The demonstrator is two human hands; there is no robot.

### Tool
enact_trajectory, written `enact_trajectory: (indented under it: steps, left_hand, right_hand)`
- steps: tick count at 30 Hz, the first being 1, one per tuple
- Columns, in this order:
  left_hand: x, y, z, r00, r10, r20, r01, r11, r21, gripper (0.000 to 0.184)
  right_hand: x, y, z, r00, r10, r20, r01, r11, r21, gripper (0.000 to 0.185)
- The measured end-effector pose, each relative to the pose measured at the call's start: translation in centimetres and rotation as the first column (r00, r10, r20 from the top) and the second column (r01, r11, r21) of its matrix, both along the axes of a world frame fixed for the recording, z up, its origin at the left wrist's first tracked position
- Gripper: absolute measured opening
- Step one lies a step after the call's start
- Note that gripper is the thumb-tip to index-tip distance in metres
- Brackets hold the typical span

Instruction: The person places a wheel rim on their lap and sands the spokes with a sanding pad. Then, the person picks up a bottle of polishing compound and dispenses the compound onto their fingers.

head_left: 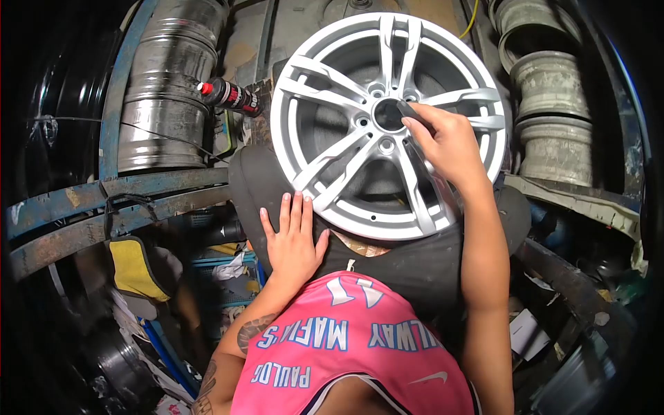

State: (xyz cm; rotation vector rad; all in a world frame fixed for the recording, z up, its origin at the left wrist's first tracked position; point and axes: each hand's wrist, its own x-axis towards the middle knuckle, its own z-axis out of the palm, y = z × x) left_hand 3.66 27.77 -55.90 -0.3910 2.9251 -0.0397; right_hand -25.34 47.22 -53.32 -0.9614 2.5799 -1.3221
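Note:
A silver multi-spoke car wheel rim (pixel 386 48) lies face up in front of me, its lower edge over my lap. At its middle is a round dark hub centre (pixel 386 116). My right hand (pixel 446 142) reaches over the spokes, its thumb and fingers closed on a dark, narrow piece (pixel 417 116) whose tip is at the edge of the hub centre; its exact kind is unclear. My left hand (pixel 294 232) lies flat on my dark-clothed thigh, fingers spread, fingertips close to the rim's lower left edge. It holds nothing.
A dark bottle with a red cap (pixel 232 97) lies left of the wheel. Stacked bare rims stand at left (pixel 166 104) and right (pixel 553 114). Worn blue metal bars (pixel 173 207) run along the left. A yellow-and-grey cloth (pixel 138 270) hangs at lower left.

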Motion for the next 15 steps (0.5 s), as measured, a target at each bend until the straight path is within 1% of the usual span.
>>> enact_trajectory:
  steps: [3, 4, 7, 8, 11, 12, 13, 15]
  left_hand:
    - [-1.5, -0.9, -0.2, 1.000, 0.018, -0.006, -0.019, 0.998, -0.059, 0.080]
    - [-2.0, -1.0, -0.2, 1.000, 0.017, -0.011, -0.017, 0.997, -0.080, 0.084]
    - [-3.1, -0.8, -0.5, 0.999, 0.046, 0.018, -0.045, 0.995, -0.088, 0.088]
    - [-3.4, -0.8, -0.7, 0.999, 0.041, 0.024, -0.039, 0.995, -0.091, 0.093]
    - [-5.0, -2.6, -1.4, 1.000, 0.014, 0.023, -0.011, 0.994, -0.106, 0.096]
    - [-6.2, -3.5, -1.1, 0.998, 0.008, 0.055, -0.001, 0.993, -0.120, 0.097]
    - [-7.5, -5.1, -1.1, 0.994, -0.004, 0.112, 0.021, 0.989, -0.148, 0.104]
    - [-10.4, -8.3, -0.6, 0.978, -0.029, 0.206, 0.075, 0.973, -0.216, 0.100]
  right_hand:
    - [-0.3, -0.3, -0.3, 0.999, -0.011, -0.031, 0.012, 0.999, 0.044, 0.025]
    - [-0.3, -0.2, -0.2, 1.000, -0.015, -0.023, 0.015, 1.000, 0.023, 0.025]
    - [-0.2, 0.1, 0.3, 1.000, -0.030, -0.004, 0.030, 0.999, 0.023, 0.024]
    - [-0.3, 0.2, -0.1, 0.999, -0.027, -0.043, 0.028, 0.999, 0.026, 0.025]
    - [-0.3, 0.3, -0.8, 0.999, -0.010, -0.047, 0.011, 1.000, 0.019, 0.026]
    - [-0.2, 0.3, -1.0, 0.998, -0.017, -0.061, 0.018, 1.000, 0.026, 0.026]
    - [-0.2, 0.2, -0.9, 0.999, -0.014, -0.050, 0.015, 1.000, 0.021, 0.027]
    - [-0.2, 0.2, -0.7, 0.999, -0.007, -0.031, 0.008, 1.000, 0.011, 0.028]
